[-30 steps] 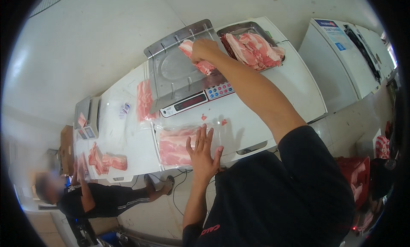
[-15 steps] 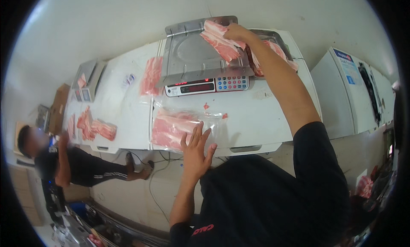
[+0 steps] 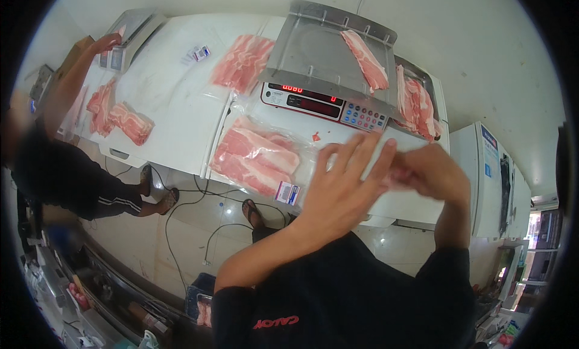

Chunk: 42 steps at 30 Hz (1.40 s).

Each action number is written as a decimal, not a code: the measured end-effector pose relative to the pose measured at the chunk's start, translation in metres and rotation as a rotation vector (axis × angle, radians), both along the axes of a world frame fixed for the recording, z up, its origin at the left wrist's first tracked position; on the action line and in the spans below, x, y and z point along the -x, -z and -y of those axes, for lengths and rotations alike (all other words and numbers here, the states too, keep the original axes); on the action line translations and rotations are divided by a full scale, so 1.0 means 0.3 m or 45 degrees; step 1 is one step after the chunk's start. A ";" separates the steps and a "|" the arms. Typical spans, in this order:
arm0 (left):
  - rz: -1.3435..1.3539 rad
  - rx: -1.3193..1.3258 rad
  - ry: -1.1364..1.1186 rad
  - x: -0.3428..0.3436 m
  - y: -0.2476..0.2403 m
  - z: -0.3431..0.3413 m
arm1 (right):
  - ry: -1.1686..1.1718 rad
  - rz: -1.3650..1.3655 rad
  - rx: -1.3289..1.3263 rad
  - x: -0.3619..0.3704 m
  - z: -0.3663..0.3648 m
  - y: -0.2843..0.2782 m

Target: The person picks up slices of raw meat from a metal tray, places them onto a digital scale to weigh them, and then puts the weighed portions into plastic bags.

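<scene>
My left hand (image 3: 344,183) hovers over the front part of the table with its fingers spread, just right of a clear bag of sliced raw meat (image 3: 256,159). A small printed label (image 3: 287,193) is at the bag's lower right corner. Close beside it, my right hand (image 3: 431,173) is bent inward and blurred; its fingertips are partly behind my left hand, with a pinkish smear there that I cannot make out. Beyond both hands, a digital scale (image 3: 313,105) with red digits carries a metal pan (image 3: 313,47). One narrow meat slice (image 3: 365,59) lies on the pan.
A metal tray with more meat (image 3: 416,105) stands right of the scale. Another bag of slices (image 3: 243,62) lies left of it. At the left, a person's hand (image 3: 107,43) is at a second scale (image 3: 129,38), near loose meat strips (image 3: 131,123). A white freezer (image 3: 476,180) stands at the right.
My right hand has come back from the pan toward me. My left hand has left the bag and moved right. Less meat shows on the pan, and the view has turned.
</scene>
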<state>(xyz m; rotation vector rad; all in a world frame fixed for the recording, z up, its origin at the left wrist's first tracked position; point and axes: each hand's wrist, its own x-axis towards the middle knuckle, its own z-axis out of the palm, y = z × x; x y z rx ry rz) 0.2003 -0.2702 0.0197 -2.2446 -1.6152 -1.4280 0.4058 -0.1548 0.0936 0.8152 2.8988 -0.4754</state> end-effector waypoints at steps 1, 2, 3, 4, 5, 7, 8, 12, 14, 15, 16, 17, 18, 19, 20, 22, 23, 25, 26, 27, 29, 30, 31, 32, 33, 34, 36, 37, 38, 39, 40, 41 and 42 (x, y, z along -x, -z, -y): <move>0.160 0.249 0.208 -0.009 0.011 -0.018 | 0.066 -0.098 0.203 0.015 0.037 -0.025; 0.320 0.499 0.426 -0.018 0.034 -0.034 | 0.151 -0.220 0.205 0.004 0.052 -0.030; 0.483 0.748 0.635 -0.033 0.062 -0.050 | 0.229 -0.342 0.209 -0.015 0.053 -0.030; 0.570 0.544 0.690 -0.072 0.096 -0.057 | 0.317 -0.616 0.324 -0.110 0.027 -0.002; 0.723 0.630 0.777 -0.118 0.084 -0.058 | 0.427 -0.890 0.433 -0.277 -0.015 0.066; 1.010 0.831 0.840 -0.161 0.061 -0.040 | 0.543 -1.572 0.917 -0.331 -0.008 0.249; 1.047 0.962 0.690 -0.172 0.052 -0.038 | 0.584 -1.946 1.274 -0.272 0.060 0.329; 0.843 0.766 0.339 -0.233 0.230 -0.017 | 0.846 -2.450 2.087 -0.068 0.358 0.576; 0.170 0.446 0.053 -0.207 0.277 0.003 | 0.619 -2.330 2.138 -0.090 0.409 0.749; 0.123 0.536 -0.001 -0.184 0.287 0.029 | 0.580 -2.229 2.206 -0.095 0.423 0.802; 0.070 0.619 -0.044 -0.152 0.295 0.054 | 0.692 -2.066 2.330 -0.100 0.421 0.787; 0.025 0.695 -0.073 -0.125 0.306 0.073 | 0.807 -1.900 2.430 -0.115 0.419 0.766; 0.222 0.788 -0.151 -0.097 0.327 0.079 | 0.918 -1.732 2.522 -0.124 0.417 0.762; 0.429 0.891 -0.228 -0.073 0.353 0.095 | 0.934 -1.691 2.550 -0.134 0.421 0.766; 0.465 0.908 -0.357 -0.034 0.385 0.102 | 0.944 -1.654 2.558 -0.139 0.399 0.770; 0.326 0.836 -0.478 0.007 0.418 0.098 | 0.887 -1.634 2.544 -0.145 0.345 0.777; 0.160 0.757 -0.472 0.016 0.422 0.105 | 0.836 -1.641 2.532 -0.145 0.325 0.772; -0.109 0.705 -0.439 0.022 0.435 0.103 | 0.772 -1.586 2.504 -0.140 0.308 0.775; -0.214 0.737 -0.416 0.013 0.444 0.099 | 0.756 -1.523 2.489 -0.142 0.300 0.784; -0.316 0.772 -0.399 0.008 0.452 0.099 | 0.736 -1.454 2.476 -0.140 0.294 0.790; -0.358 0.783 -0.358 0.023 0.457 0.088 | 0.777 -1.381 2.393 -0.125 0.291 0.772; -0.376 0.793 -0.343 0.036 0.455 0.090 | 0.793 -1.340 2.354 -0.103 0.290 0.763; -0.369 0.743 -0.318 0.044 0.437 0.096 | 0.763 -1.323 2.353 -0.077 0.286 0.759; -0.362 0.684 -0.291 0.050 0.407 0.096 | 0.730 -1.311 2.345 -0.048 0.277 0.758; -0.358 0.625 -0.262 0.062 0.376 0.097 | 0.698 -1.301 2.336 -0.016 0.267 0.757; -0.359 0.660 -0.214 0.076 0.351 0.102 | 0.649 -1.324 2.300 0.040 0.259 0.758; -0.376 0.661 -0.179 0.096 0.328 0.114 | 0.551 -1.375 2.215 0.227 0.229 0.774; -0.387 0.661 -0.156 0.102 0.325 0.122 | 0.797 -1.371 2.393 0.345 0.200 0.780; -0.371 0.645 -0.142 0.108 0.317 0.126 | 1.079 -1.393 2.543 0.461 0.168 0.782; -0.357 0.636 -0.138 0.119 0.309 0.135 | 1.158 -1.428 2.593 0.557 0.142 0.778; -0.350 0.615 -0.133 0.138 0.298 0.130 | 1.112 -1.452 2.581 0.619 0.127 0.763; -0.314 0.616 -0.125 0.153 0.287 0.125 | 1.064 -1.473 2.557 0.656 0.118 0.746; -0.279 0.617 -0.113 0.163 0.276 0.120 | 1.021 -1.491 2.522 0.661 0.114 0.737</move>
